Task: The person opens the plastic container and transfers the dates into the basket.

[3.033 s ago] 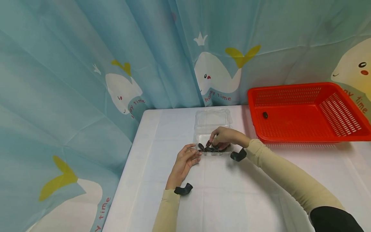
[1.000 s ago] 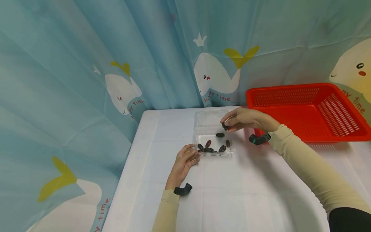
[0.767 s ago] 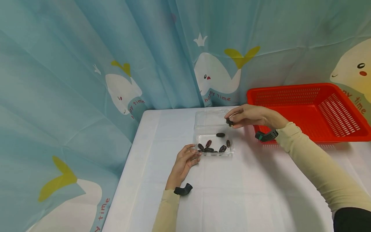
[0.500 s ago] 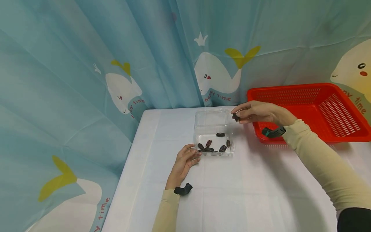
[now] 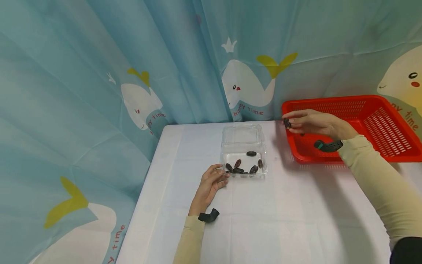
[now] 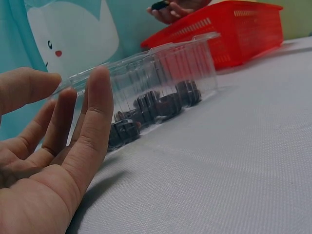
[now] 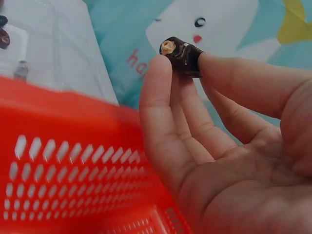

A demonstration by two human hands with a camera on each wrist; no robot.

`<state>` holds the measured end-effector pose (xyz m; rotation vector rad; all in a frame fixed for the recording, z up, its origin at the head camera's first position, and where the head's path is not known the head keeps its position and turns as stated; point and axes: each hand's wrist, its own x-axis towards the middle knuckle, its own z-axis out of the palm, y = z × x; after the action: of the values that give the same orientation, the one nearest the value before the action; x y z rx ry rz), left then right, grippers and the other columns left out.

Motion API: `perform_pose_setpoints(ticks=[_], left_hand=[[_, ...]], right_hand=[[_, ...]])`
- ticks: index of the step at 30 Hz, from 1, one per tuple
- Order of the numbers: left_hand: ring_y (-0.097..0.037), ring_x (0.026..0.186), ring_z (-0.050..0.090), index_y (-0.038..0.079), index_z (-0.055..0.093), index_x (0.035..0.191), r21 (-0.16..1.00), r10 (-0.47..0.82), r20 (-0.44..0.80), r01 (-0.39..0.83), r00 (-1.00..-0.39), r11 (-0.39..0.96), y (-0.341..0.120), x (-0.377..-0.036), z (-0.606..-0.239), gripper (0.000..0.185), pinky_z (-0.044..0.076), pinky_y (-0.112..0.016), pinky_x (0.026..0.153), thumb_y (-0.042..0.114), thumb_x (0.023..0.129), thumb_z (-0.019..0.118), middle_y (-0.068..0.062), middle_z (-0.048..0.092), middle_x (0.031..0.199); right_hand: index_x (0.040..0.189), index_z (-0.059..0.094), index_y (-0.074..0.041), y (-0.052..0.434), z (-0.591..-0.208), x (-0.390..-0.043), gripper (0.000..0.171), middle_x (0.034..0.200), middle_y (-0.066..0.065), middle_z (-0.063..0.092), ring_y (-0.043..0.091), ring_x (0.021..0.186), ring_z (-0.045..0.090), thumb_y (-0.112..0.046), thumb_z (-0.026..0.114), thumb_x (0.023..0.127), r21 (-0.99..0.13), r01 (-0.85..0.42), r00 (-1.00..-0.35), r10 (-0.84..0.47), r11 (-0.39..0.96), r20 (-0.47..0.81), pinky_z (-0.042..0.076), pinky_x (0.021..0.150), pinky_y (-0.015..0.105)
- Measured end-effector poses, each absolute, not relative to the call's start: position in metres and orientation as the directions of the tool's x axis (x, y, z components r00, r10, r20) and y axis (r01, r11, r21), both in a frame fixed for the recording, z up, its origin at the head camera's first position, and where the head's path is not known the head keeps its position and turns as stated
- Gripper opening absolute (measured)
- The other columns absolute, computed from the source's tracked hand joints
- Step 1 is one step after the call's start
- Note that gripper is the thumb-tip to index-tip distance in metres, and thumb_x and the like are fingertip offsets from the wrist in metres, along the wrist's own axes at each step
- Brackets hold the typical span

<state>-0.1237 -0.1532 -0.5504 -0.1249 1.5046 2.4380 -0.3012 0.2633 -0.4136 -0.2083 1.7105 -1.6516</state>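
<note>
— Where's the date?

— The dark date (image 7: pixel 181 55) is pinched between the thumb and fingertips of the right hand (image 5: pixel 311 123), its pale stem end showing in the right wrist view. The hand holds it over the near-left corner of the red basket (image 5: pixel 379 121), above the rim.

— Anything in the basket already?

— One small dark piece (image 5: pixel 302 134) shows just under the hand; it is too small to name.

— And the other hand?

— The left hand (image 5: pixel 211 183) rests on the white table (image 5: pixel 280 220), fingers relaxed and slightly spread, their tips just beside the near-left corner of the clear plastic box (image 5: pixel 243 152). Whether they touch its wall I cannot tell.

— What's in the box?

— Several more dates (image 5: pixel 240 168) — most gathered along the near wall, one lying apart toward the far side. The lid is hinged open behind it. The box stands well apart from the basket, with whale-print curtains (image 5: pixel 132 73) behind both.
</note>
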Motion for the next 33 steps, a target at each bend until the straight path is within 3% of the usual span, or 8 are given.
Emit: perform_pose_setpoints(ticks=[4,10,17,27,33], left_hand=[[-0.013,0.099,0.074,-0.002,0.042,0.145,0.863,0.188,-0.216,-0.277,-0.958,-0.421,-0.154,-0.124,-0.550,0.039,0.062,-0.023,0.082,0.003,0.108,0.051,0.001,0.065,0.104],[-0.013,0.100,0.074,-0.001,0.042,0.144,0.863,0.192,-0.212,-0.276,-0.958,-0.422,-0.154,-0.123,-0.549,0.038,0.062,-0.023,0.083,0.005,0.108,0.051,0.001,0.066,0.103],[-0.013,0.101,0.073,0.000,0.042,0.143,0.866,0.199,-0.199,-0.267,-0.960,-0.423,-0.155,-0.123,-0.550,0.037,0.062,-0.024,0.084,0.005,0.108,0.052,0.002,0.066,0.102],[-0.014,0.102,0.073,0.000,0.042,0.146,0.867,0.198,-0.204,-0.271,-0.959,-0.418,-0.154,-0.123,-0.549,0.040,0.062,-0.025,0.085,0.006,0.108,0.053,0.003,0.066,0.102],[-0.014,0.102,0.072,0.001,0.042,0.146,0.865,0.195,-0.215,-0.280,-0.957,-0.417,-0.154,-0.124,-0.548,0.041,0.061,-0.025,0.086,0.006,0.107,0.054,0.002,0.065,0.102]], right_hand=[[0.124,0.074,-0.024,0.272,-0.418,-0.305,0.029,0.105,-0.007,0.072,0.010,0.093,0.070,-0.014,0.051,0.110,-0.893,0.446,-0.738,-0.542,0.056,-0.403,0.061,0.092,0.025],[0.127,0.073,-0.026,0.287,-0.427,-0.306,0.031,0.110,-0.007,0.072,0.010,0.095,0.072,-0.011,0.054,0.109,-0.879,0.472,-0.813,-0.418,-0.065,-0.405,0.062,0.089,0.024],[0.121,0.070,-0.036,0.303,-0.436,-0.307,0.028,0.111,-0.021,0.068,0.002,0.106,0.070,-0.016,0.054,0.109,-0.894,0.448,-0.835,-0.347,0.024,-0.428,0.060,0.097,0.024],[0.097,0.080,-0.031,0.318,-0.444,-0.306,0.027,0.099,-0.012,0.072,0.008,0.095,0.072,-0.017,0.059,0.107,-0.832,0.551,-0.804,-0.312,-0.070,-0.506,0.061,0.095,0.022],[0.088,0.078,-0.035,0.327,-0.452,-0.303,0.032,0.092,-0.018,0.070,0.003,0.092,0.071,-0.020,0.058,0.108,-0.841,0.541,-0.808,-0.264,0.021,-0.526,0.061,0.093,0.021]])
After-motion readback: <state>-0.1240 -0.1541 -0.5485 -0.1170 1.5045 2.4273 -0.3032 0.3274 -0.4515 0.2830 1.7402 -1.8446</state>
